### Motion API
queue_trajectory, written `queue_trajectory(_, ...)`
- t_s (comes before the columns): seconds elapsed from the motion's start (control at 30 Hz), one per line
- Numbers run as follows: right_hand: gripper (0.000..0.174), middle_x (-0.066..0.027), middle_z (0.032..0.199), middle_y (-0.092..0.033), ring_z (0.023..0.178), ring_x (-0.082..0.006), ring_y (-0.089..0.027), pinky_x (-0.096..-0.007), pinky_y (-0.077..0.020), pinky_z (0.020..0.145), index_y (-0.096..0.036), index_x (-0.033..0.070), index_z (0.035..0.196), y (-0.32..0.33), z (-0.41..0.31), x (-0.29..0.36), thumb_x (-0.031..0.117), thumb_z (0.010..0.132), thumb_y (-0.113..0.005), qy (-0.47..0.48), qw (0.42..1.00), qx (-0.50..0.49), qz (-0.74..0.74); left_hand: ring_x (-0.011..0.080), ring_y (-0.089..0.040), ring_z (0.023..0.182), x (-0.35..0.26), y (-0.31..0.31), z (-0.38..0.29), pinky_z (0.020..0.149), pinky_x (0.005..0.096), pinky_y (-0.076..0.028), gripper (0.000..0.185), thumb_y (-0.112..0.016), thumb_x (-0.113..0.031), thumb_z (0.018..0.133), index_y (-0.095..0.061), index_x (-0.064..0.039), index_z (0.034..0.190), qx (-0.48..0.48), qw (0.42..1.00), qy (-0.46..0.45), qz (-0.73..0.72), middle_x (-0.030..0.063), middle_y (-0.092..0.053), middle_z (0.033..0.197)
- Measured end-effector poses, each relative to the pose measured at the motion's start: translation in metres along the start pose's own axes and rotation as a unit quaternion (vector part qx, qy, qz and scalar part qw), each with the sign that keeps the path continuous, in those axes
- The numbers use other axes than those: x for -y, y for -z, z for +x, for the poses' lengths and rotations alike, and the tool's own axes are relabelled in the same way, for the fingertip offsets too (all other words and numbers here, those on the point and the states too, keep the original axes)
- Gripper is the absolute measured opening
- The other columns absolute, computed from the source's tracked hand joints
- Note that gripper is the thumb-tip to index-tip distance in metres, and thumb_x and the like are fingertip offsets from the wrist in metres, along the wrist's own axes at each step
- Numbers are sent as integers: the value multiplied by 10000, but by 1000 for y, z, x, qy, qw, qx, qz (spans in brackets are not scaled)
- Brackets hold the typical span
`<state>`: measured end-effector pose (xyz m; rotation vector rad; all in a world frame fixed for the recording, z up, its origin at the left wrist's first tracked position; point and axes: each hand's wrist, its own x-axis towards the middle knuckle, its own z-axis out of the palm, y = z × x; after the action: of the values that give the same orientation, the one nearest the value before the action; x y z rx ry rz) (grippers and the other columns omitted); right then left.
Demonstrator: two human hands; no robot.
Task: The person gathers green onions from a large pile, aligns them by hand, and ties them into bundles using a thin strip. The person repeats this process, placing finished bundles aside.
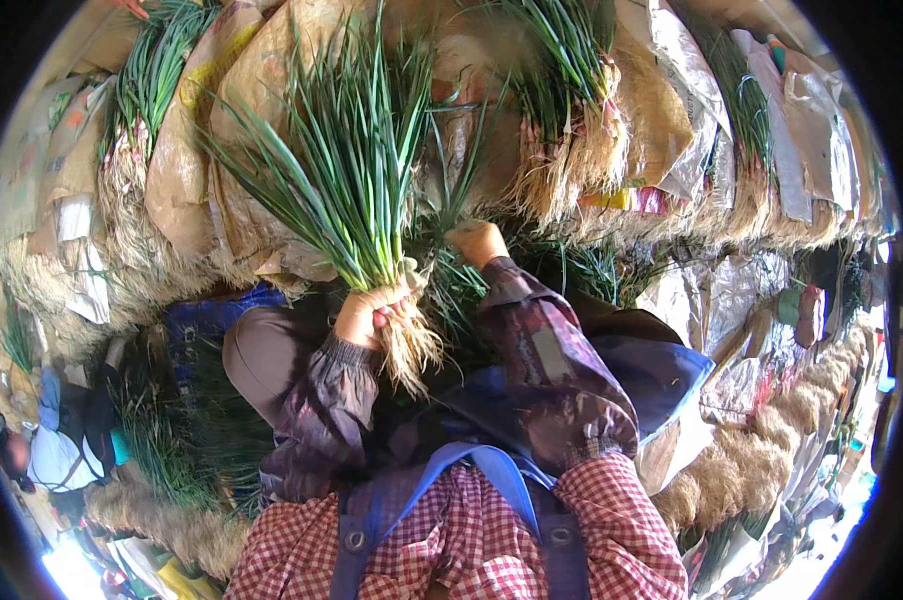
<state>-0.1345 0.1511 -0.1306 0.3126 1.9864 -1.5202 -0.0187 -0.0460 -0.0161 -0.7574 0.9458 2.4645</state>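
Note:
My left hand (369,315) is closed around the white lower stems of a large bunch of green onions (358,195), just above their pale roots. The green leaves fan out upward and to the left. To the right of that bunch, my right hand (478,241) is at the base of some thin green leaves (459,165); its fingertips are turned away, so I cannot tell whether it grips them. Loose green leaves (451,285) lie below and between my hands, over my lap.
Ahead runs a long row of rooted bunches under woven sacks (253,142). More onion bunches (575,112) lie on it at the upper right and another bunch (140,105) at the upper left. A pile of greens (189,427) is at the lower left. Another person (61,450) is at the far left.

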Motion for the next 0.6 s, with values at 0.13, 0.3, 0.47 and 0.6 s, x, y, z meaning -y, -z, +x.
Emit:
queue_trajectory(0.13,424,-95,677,-650,616,-186,-637,-344,-493,604,-668,-14,862,-4,12,-11,394,761,-732,10,994,-40,-97,106,-540,593,9,13,10,488,189,-406,276,-679,-37,783,-603,2,1045,11,999,3,34,53,-599,766)
queue_trajectory(0.3,253,-57,658,-632,546,-117,-563,-270,-431,506,-688,3,893,3,-21,20,237,804,-715,30,995,10,90,111,-581,623,8,-1,6,531,206,-477,310,-690,-66,783,-606,-1,1074,14,994,-59,87,65,-635,861)
queue_trajectory(0.47,295,-68,726,-668,630,-178,-615,-303,-504,593,-663,-56,944,-8,-83,61,202,804,-688,249,951,-92,-160,157,-612,596,15,-8,-1,516,236,-491,193,-688,-97,784,-613,-1,933,-8,995,40,91,95,-639,736)
queue_trajectory(0.6,103,-16,696,-599,538,-119,-547,-249,-458,507,-622,58,776,-9,-84,61,146,828,-609,86,906,-7,415,124,-536,530,1,-14,-14,518,240,-478,228,-666,-100,788,-599,22,969,70,990,88,-82,75,-603,710)
